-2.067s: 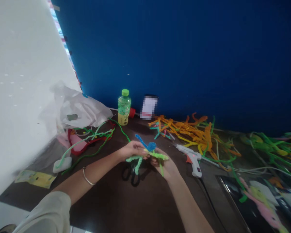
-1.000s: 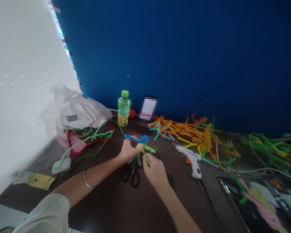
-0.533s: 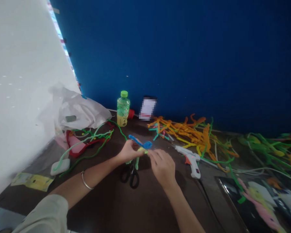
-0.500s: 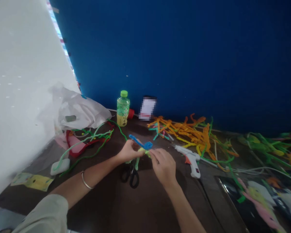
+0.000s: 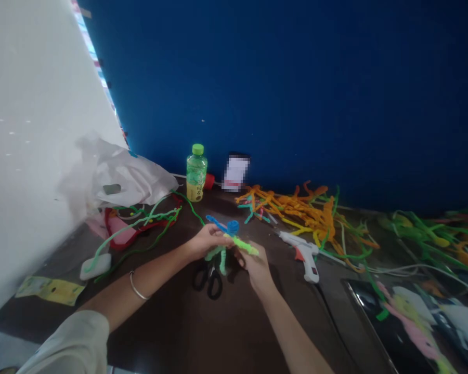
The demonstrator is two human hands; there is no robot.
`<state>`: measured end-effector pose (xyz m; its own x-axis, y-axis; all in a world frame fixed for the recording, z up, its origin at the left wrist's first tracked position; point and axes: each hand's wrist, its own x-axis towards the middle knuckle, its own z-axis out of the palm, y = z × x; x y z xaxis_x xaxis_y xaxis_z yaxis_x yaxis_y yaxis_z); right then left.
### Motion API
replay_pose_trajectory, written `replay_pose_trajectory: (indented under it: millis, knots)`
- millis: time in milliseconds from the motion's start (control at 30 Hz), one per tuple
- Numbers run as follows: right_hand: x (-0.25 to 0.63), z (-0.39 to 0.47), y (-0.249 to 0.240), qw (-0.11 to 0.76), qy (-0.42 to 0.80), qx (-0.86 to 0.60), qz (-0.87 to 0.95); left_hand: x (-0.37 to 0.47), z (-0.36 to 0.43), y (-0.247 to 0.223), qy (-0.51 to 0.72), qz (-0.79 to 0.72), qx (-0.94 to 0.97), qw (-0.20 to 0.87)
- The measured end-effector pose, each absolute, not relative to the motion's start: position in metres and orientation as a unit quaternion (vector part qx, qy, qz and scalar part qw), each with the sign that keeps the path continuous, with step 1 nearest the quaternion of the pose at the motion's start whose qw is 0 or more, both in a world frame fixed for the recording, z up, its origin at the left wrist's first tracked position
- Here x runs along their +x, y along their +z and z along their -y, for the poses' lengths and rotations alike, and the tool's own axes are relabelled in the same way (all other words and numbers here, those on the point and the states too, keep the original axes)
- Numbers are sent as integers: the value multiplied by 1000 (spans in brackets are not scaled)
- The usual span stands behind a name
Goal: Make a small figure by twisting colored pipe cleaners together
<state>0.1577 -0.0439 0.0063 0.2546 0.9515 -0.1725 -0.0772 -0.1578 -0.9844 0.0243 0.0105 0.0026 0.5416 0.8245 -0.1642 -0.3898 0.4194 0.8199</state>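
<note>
My left hand (image 5: 206, 243) pinches a small pipe-cleaner figure between thumb and fingers, above the table. The figure has a coiled blue top (image 5: 233, 227) with a blue strand out to the left, a yellow-green arm (image 5: 246, 245) to the right and pale green strands (image 5: 223, 261) hanging below. Around the figure's right side, my right hand (image 5: 255, 266) is closed with curled fingers; its fingertips are partly hidden. Black-handled scissors (image 5: 214, 285) lie on the table just below the hands, their blades hidden under the figure.
A white hot glue gun (image 5: 306, 254) with a black cord lies to the right. Orange pipe cleaners (image 5: 315, 213) are heaped behind it. A green-capped bottle (image 5: 196, 176) and a phone (image 5: 236, 172) stand at the back. A plastic bag (image 5: 132, 176) and green strands lie left.
The figure has turned, so its yellow-green arm now points out to the right and the blue coil stands up. My right hand has moved slightly lower and its fingers have curled under.
</note>
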Motion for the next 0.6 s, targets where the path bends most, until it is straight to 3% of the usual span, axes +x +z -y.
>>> replay_pose_trajectory:
  millis: [400, 500, 600]
  knots:
    - [148, 51, 10, 483, 462, -613, 422, 31, -6, 0, 460, -330, 409, 716]
    - [146, 53, 11, 457, 390, -618, 507, 31, -6, 2, 471, -338, 421, 697]
    - [142, 58, 11, 387, 238, -630, 630, 30, -7, 2, 491, -344, 436, 671]
